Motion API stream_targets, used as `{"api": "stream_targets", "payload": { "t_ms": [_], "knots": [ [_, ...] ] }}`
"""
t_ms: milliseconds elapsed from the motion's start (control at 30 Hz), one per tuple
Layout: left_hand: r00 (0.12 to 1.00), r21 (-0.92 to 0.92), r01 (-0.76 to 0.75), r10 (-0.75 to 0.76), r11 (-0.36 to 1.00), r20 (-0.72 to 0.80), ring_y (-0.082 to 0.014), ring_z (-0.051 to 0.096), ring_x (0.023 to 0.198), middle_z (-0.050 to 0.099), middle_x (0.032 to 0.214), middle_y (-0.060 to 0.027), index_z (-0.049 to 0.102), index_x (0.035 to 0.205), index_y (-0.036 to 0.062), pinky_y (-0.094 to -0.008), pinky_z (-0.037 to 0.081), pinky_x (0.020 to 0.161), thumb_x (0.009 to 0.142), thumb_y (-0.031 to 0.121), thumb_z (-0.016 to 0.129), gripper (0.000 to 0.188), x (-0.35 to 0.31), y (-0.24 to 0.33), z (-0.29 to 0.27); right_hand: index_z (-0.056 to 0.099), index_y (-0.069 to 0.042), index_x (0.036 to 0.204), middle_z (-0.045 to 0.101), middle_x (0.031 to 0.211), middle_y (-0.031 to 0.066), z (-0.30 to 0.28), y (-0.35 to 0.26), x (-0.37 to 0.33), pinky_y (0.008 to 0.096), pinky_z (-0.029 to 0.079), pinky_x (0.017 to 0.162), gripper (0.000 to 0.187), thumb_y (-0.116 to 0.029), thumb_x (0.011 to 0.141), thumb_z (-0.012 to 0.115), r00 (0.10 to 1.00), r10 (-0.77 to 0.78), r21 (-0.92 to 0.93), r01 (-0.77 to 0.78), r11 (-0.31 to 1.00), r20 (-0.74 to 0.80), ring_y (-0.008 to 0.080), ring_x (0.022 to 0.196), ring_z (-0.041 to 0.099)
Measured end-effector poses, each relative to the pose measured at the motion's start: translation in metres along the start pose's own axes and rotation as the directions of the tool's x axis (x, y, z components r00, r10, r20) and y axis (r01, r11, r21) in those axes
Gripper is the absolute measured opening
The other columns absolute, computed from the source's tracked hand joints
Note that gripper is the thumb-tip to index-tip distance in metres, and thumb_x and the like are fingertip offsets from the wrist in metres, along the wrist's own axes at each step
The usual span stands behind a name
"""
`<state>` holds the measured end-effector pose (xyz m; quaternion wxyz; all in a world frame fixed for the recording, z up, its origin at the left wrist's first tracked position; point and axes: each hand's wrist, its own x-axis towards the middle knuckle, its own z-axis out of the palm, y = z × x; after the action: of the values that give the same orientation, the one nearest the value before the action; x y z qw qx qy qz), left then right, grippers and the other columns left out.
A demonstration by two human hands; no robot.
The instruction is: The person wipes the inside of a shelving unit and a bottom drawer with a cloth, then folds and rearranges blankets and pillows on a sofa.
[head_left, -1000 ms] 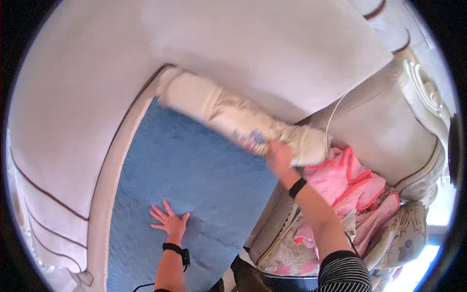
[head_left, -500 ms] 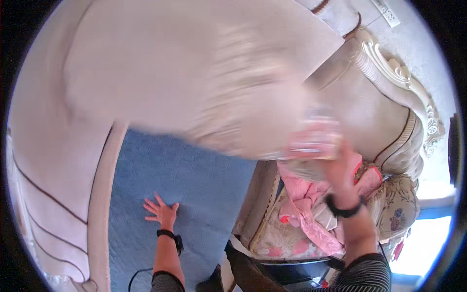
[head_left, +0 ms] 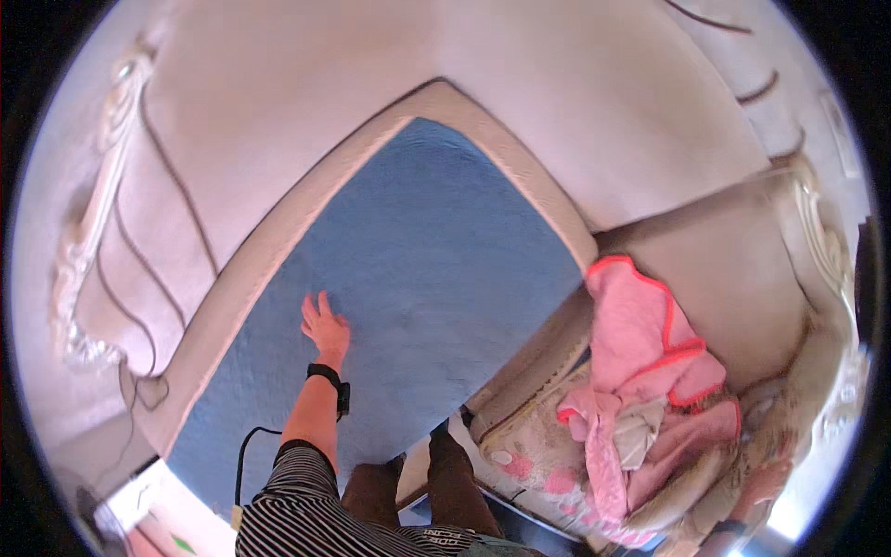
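Note:
My left hand (head_left: 325, 330) lies on the blue textured seat cover (head_left: 436, 241) of a large beige sofa, its fingers stretched out. The wrist wears a black band (head_left: 339, 390). At the lower right, my right hand (head_left: 768, 478) is partly smeared by motion beside a beige-brown cushion (head_left: 687, 492). Whether its fingers grip anything is not clear. A pink blanket with a red edge (head_left: 640, 316) lies crumpled on the armchair to the right, with a whitish cloth (head_left: 639, 436) in its folds.
High beige sofa backs (head_left: 306, 121) meet at a far corner behind the blue cover. The armchair's arm (head_left: 538, 371) stands against the cover's right side. A black cable (head_left: 243, 464) hangs by my left forearm. My legs (head_left: 450, 473) are below, between cover and armchair.
The blurred pale object that filled the upper view is gone from there. My right hand has moved down to the lower right. My left hand stays on the blue cover while the view has shifted.

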<state>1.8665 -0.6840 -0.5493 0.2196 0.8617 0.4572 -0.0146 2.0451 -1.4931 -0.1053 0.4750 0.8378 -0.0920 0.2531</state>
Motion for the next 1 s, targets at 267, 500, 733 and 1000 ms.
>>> {"api": "stream_targets", "payload": {
  "t_ms": [267, 500, 733, 1000],
  "knots": [
    [0.838, 0.211, 0.544, -0.515, 0.812, -0.181, -0.0274, 0.007, 0.132, 0.010, 0.142, -0.0093, 0.019, 0.135, 0.0146, -0.0622, 0.012, 0.097, 0.067, 0.007, 0.058, 0.079, 0.000, -0.145, -0.076, 0.041, 0.003, 0.119, 0.041, 0.123, 0.0224, -0.143, -0.456, -0.066, 0.0414, 0.028, 0.098, 0.053, -0.011, 0.071, 0.058, 0.593, -0.781, 0.902, 0.421, 0.095, -0.195, 0.0360, 0.115, 0.037],
    [0.814, 0.230, 0.580, -0.569, 0.782, -0.118, -0.0286, 0.008, 0.132, 0.009, 0.142, -0.0106, 0.013, 0.137, 0.0131, -0.0616, 0.013, 0.096, 0.068, 0.005, 0.057, 0.082, 0.020, -0.197, -0.061, 0.036, 0.003, 0.122, 0.033, 0.130, 0.0213, -0.288, -0.701, -0.024, 0.0397, 0.031, 0.098, 0.061, -0.020, 0.073, 0.063, 0.599, -0.713, 0.834, 0.551, 0.037, -0.364, 0.0337, 0.120, 0.032],
    [0.790, 0.319, 0.612, -0.584, 0.724, -0.187, -0.0358, 0.004, 0.131, 0.011, 0.141, -0.0146, 0.019, 0.135, 0.0096, -0.0661, 0.011, 0.092, 0.077, 0.009, 0.045, 0.064, 0.036, -0.185, -0.043, 0.026, -0.014, 0.132, 0.022, 0.139, 0.0075, -0.462, -0.801, 0.006, 0.0445, 0.031, 0.097, 0.076, -0.006, 0.068, 0.065, 0.387, -0.687, 0.542, 0.840, -0.013, -0.615, 0.0280, 0.128, 0.022],
    [0.814, 0.265, 0.580, -0.546, 0.770, -0.196, -0.0393, 0.000, 0.130, 0.008, 0.142, -0.0170, 0.015, 0.136, 0.0082, -0.0673, 0.004, 0.093, 0.079, 0.009, 0.042, 0.063, 0.036, -0.196, -0.032, 0.038, -0.015, 0.125, 0.044, 0.124, 0.0086, -0.527, -0.848, -0.066, 0.0467, 0.041, 0.085, 0.057, 0.002, 0.073, 0.054, 0.214, -0.777, 0.527, 0.832, -0.173, -0.592, 0.0312, 0.111, 0.044]
  ]
}}
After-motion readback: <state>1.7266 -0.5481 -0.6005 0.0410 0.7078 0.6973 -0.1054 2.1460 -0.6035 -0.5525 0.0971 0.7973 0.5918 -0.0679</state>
